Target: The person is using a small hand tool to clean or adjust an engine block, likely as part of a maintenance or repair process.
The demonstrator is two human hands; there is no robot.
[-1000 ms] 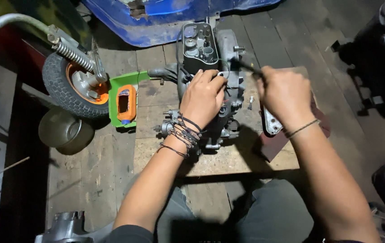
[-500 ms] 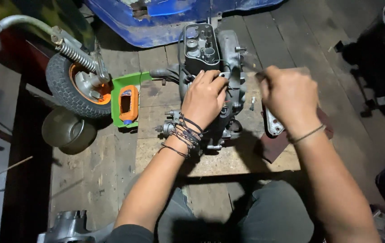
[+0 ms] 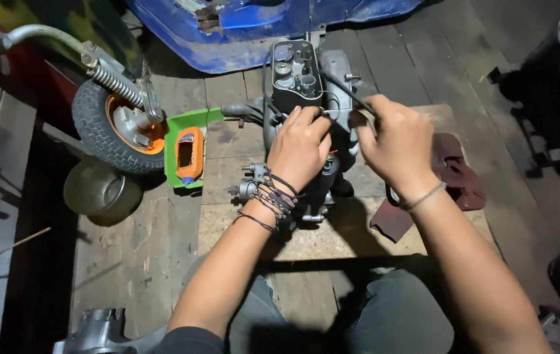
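Small engine [image 3: 306, 124] sitting on wooden board [image 3: 332, 236] on the floor, likely raised there to give steady footing between the knees. Left hand [image 3: 299, 147] laid flat over the middle of the engine, fingers curled down onto the casing just below the dark top block, apparently bracing it against twisting. Not clamped round any loose part; more a pressing hold on the body itself. Right hand [image 3: 398, 144] closed in a fist round the handle of a thin dark tool [image 3: 352, 98], shaft running up and left toward the top right of the engine, tip hidden among the parts. Engine therefore directly under the left palm and just left of the right fist, tool bridging the gap. Dark red rag [image 3: 457, 177] lying on the board just beside the right wrist, probably kept close for wiping. Green tray [image 3: 185, 128] with an orange bottle [image 3: 189, 154] left of the engine, apart from both hands. Small wheel [image 3: 113, 128] with spring further left, round metal bowl [image 3: 99, 190] below it. Blue body panel [image 3: 260, 26] beyond the engine.
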